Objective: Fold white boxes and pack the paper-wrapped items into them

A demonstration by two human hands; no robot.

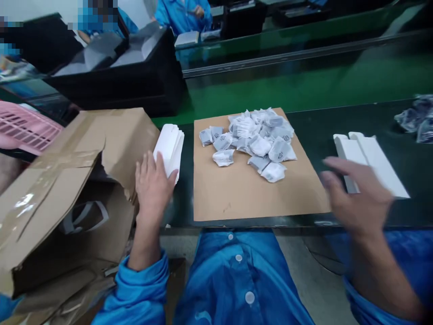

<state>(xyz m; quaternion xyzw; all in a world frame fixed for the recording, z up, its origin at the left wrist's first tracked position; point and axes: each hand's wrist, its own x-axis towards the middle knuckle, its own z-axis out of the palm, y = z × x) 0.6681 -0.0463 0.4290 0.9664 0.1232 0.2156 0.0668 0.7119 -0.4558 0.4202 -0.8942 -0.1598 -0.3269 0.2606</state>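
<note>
My left hand (pixel 154 183) lies with its fingers stretched over the near end of a stack of flat white cartons (pixel 171 146), beside a large brown cardboard box. At the right my right hand (pixel 360 194), smeared by motion, hovers with thumb and forefinger apart. Nothing shows between them. Just behind it lie white folded cartons (pixel 372 158), which it partly hides. Between my hands a flat sheet of brown cardboard (pixel 233 196) bears a heap of small white wrapped packets (pixel 260 140) with dark printed marks.
An open, torn cardboard box (pixel 125 140) stands at the left, with a pink basket (pixel 29 126) behind it. Dark plastic bags (pixel 417 117) lie at the far right. Black trays (pixel 135 76) and co-workers in blue sleeves (pixel 182 18) are across the green bench (pixel 304 90).
</note>
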